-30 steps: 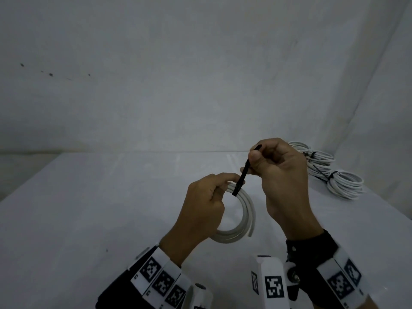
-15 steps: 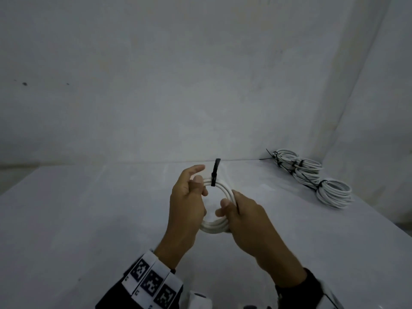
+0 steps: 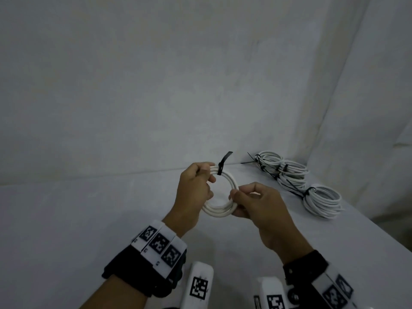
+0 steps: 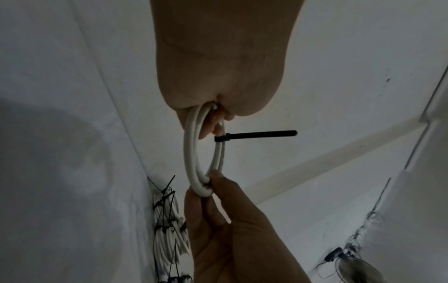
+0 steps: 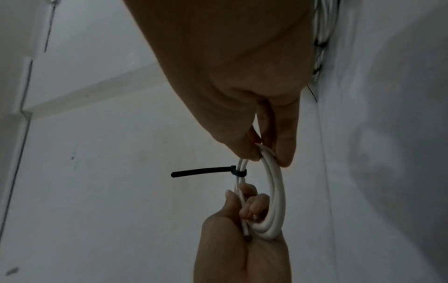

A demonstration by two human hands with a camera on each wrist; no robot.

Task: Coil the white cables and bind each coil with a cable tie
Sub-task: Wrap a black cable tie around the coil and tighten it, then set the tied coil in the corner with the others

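Head view: the left hand (image 3: 195,188) grips the top-left arc of the white cable coil (image 3: 219,211); the right hand (image 3: 259,206), which a second ago pulled the black cable tie (image 3: 223,166) by its tail, has let go and now pinches the coil's lower-right arc. The tie stands cinched just beside the left fingertips — binding appears done. Bound coils (image 3: 321,200) lie beyond the right hand on the table (image 3: 66,219).

Left wrist view: the tie's tail (image 4: 261,134) juts free below the left fingers (image 4: 213,126).

Right wrist view: thumb and fingers (image 5: 283,151) clamp the strands — likely next step, setting it down.
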